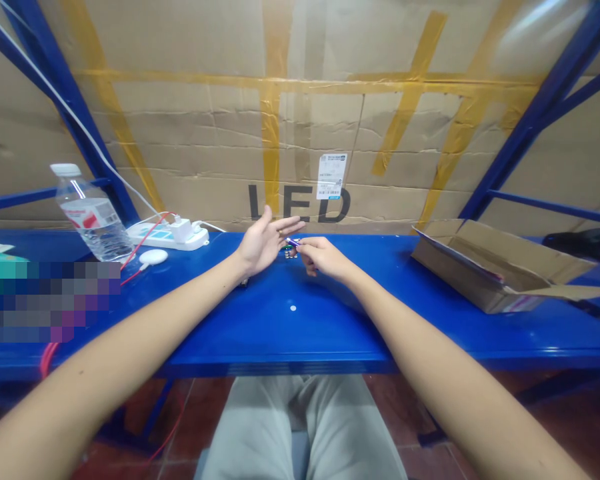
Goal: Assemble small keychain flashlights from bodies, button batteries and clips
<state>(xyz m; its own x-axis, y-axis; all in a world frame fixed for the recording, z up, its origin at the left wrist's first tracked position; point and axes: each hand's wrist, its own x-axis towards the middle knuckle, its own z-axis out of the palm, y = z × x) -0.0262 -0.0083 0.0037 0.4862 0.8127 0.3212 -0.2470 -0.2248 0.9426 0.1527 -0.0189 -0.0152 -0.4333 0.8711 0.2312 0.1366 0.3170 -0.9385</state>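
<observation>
- The left hand (264, 243) is held palm-up over the glossy blue metal table (290, 333), far centre, with its fingers spread apart.
- The right hand (324, 258), just to its right, has its fingertips pinched on a tiny thin purplish piece (292, 241), possibly wire.
- Small dark parts (289, 253) lie between the hands.

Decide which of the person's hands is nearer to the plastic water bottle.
Left. The left hand, open with its palm up, is to the right of the water bottle; the right hand, pinching a small part, is even farther right.
</observation>
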